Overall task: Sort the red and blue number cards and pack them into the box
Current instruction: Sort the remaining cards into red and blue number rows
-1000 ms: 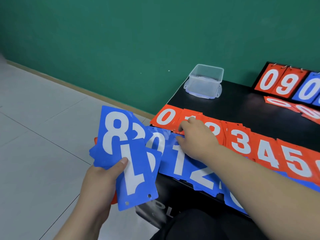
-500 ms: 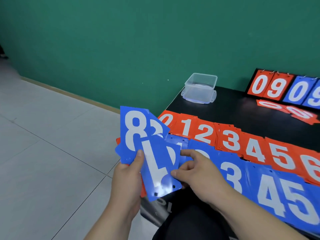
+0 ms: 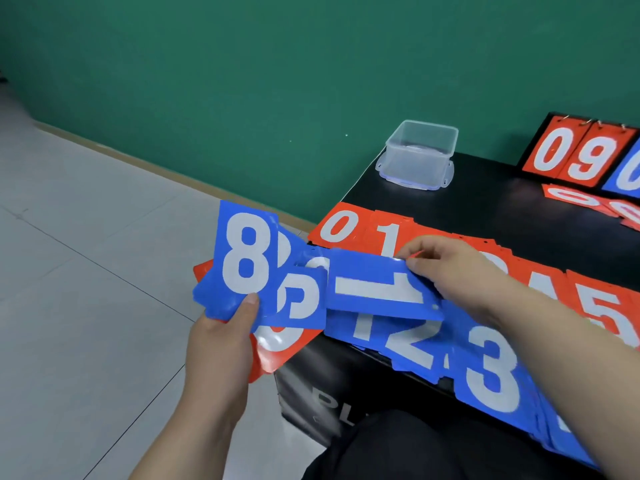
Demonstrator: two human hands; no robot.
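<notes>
At the near-left corner of the black table (image 3: pixel 485 206), the left hand (image 3: pixel 218 348) grips a fanned stack of cards off the table's edge, thumb pressed on a blue 8 card (image 3: pixel 246 258), with a red card (image 3: pixel 277 358) showing beneath the fan. The right hand (image 3: pixel 457 271) pinches a blue 1 card (image 3: pixel 377 289) by its end, turned sideways and held just above the blue row (image 3: pixel 491 368), where a 1, 2 and 3 can be read. Behind that lies the red row (image 3: pixel 337 226), running from 0 on the left to 5 on the right. The right hand and forearm cover its middle numbers and part of the blue row. The clear plastic box (image 3: pixel 419 150) stands well apart at the far-left corner, resting on its lid. At the far right stands a flip scoreboard (image 3: pixel 581 154) with loose red cards (image 3: pixel 585 200) lying before it.
</notes>
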